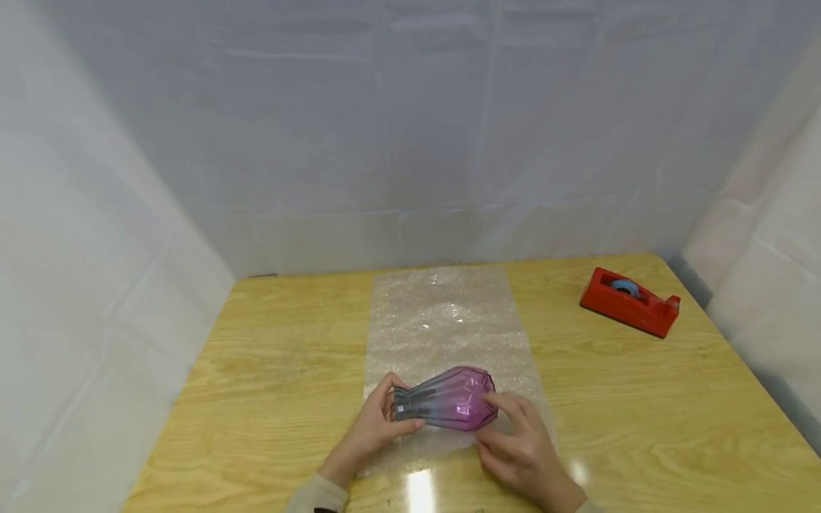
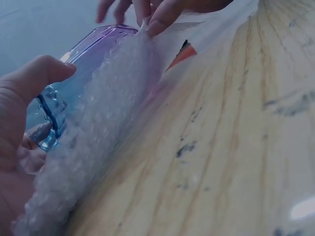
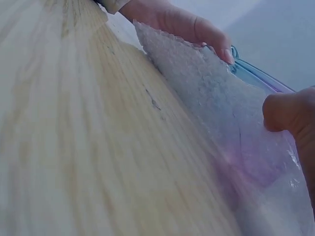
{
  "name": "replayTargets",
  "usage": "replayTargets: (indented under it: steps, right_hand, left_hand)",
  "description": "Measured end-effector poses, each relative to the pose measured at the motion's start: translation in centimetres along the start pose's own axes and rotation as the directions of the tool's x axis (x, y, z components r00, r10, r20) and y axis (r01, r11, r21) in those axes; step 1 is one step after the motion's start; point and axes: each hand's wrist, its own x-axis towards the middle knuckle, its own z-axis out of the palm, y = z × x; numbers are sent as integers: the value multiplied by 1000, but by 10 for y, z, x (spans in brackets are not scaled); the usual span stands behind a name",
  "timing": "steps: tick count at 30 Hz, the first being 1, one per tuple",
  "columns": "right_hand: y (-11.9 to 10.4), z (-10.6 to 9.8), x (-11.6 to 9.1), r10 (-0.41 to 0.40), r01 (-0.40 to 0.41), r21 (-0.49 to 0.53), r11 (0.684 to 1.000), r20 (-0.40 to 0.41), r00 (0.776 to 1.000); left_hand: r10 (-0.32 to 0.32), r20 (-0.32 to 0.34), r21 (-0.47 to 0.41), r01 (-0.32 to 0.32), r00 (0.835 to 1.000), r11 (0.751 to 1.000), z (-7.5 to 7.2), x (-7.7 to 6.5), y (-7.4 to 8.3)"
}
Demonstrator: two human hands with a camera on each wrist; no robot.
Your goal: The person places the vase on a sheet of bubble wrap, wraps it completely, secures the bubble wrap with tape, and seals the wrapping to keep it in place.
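Status: early, by my read. Transparent faceted vase, blue-grey at the neck and purple at the belly (image 1: 449,402), lies on its side over the near end of a clear bubble-wrap sheet (image 1: 442,320), long axis across the sheet, neck to the left.

Done: vase is on the sheet; near edge of the sheet is raised along the vase's near side, plain in both wrist views.
Left: most of the sheet lies flat on the yellow wood-grain tabletop (image 1: 288,356) beyond the vase; vase's upper side is bare. No full turn of wrap round it, no tape visible on it.

Hands: left hand (image 1: 374,426) grips the neck end, thumb on the near side, fingers round by the mouth. Right hand (image 1: 522,452) is at the broad end, pinching the raised sheet edge between thumb and fingers (left wrist view shows it best), a finger against the vase in the head view.

Containers: vase walls are see-through and nothing shows inside; can't see straight down the mouth. Glass or plastic, can't tell. Red desktop tape dispenser (image 1: 631,308) stands at far right, well apart from both hands, carrying a tape roll with a blue core (image 1: 624,286). Can't tell if a tape end is pulled out.
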Motion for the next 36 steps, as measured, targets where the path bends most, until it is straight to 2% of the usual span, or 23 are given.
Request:
replayTargets:
  steps: [3,10,15,19,21,23,24,25,26,28,30,31,32,33,35,36]
  right_hand:
    - [0,0,5,5,-5,29,1000,-4,1000]
    - [6,3,4,25,-29,69,997,54,998]
    - [11,6,1,51,-56,95,994,58,997]
    - [11,7,-1,70,-74,108,991,44,997]
    - [10,7,-2,79,-83,112,990,42,996]
    - [10,8,-2,90,-94,115,989,42,995]
    - [10,8,-3,95,-99,118,988,44,995]
    - [10,8,-3,98,-103,122,987,45,994]
    - [9,8,-3,102,-107,125,986,45,994]
    - [10,9,-3,107,-112,135,984,46,993]
    - [10,9,-4,117,-124,146,981,52,992]
    - [10,10,-5,121,-127,149,981,52,991]
    - [10,10,-5,124,-131,151,980,53,991]
    - [11,10,-5,127,-134,152,979,53,990]
    - [11,10,-5,135,-142,152,978,56,989]
    - [10,10,-5,136,-143,152,978,56,989]
  left_hand:
    - [-10,3,5,10,1000,1000,-1,1,0]
    - [-21,2,2,21,1000,1000,-1,2,1]
    - [4,-3,19,-4,1000,1000,0,3,2]
    - [74,-16,155,-71,997,985,2,3,9]
    - [119,-26,280,-107,993,954,4,4,16]
    - [170,-33,425,-140,985,894,8,4,25]
    - [205,-23,501,-166,979,849,10,3,29]
    - [242,-3,580,-195,970,791,13,3,34]
    - [277,24,659,-224,961,718,16,3,39]
    - [288,78,776,-240,954,583,25,0,51]
    - [263,141,870,-246,954,427,35,-2,61]
    - [226,163,906,-237,960,352,40,-2,65]
    - [175,178,931,-224,968,289,45,-3,68]
    - [123,185,950,-210,975,232,50,-3,70]
    - [64,198,971,-205,978,127,58,-2,70]
    - [41,197,975,-200,980,94,62,0,70]
